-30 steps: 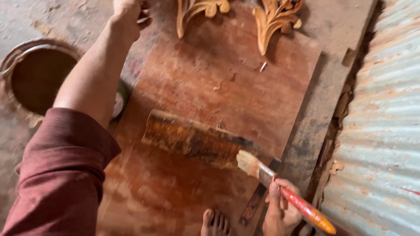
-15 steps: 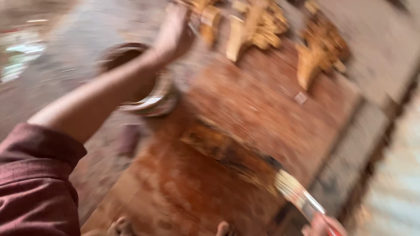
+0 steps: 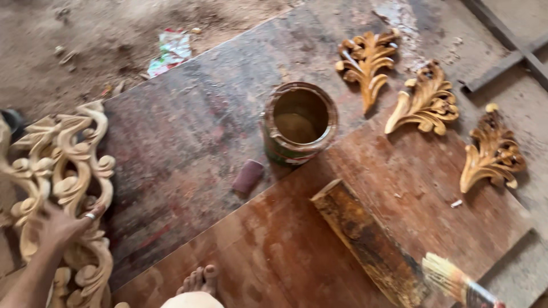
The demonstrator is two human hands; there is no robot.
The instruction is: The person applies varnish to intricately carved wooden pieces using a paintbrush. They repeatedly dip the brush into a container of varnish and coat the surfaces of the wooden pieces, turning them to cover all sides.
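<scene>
Our left hand (image 3: 60, 225) grips the large pale unfinished carved scrollwork panel (image 3: 63, 171) at the left edge of the dark plywood sheet (image 3: 188, 125), fingers closed around a scroll. Right hand is out of frame, so we can't tell its grip; only the flat bristle brush with a metal ferrule (image 3: 456, 282) shows at the bottom right corner of the reddish board (image 3: 285, 251), bristles just beside the stained wooden block (image 3: 368, 242). Open tin of brown varnish (image 3: 299, 122) stands at that board's top edge, a small maroon sanding block (image 3: 248, 175) beside it. Three golden varnished leaf carvings (image 3: 425, 102) lie toward the top right corner. Bare toes (image 3: 200, 279) rest at the bottom edge.
</scene>
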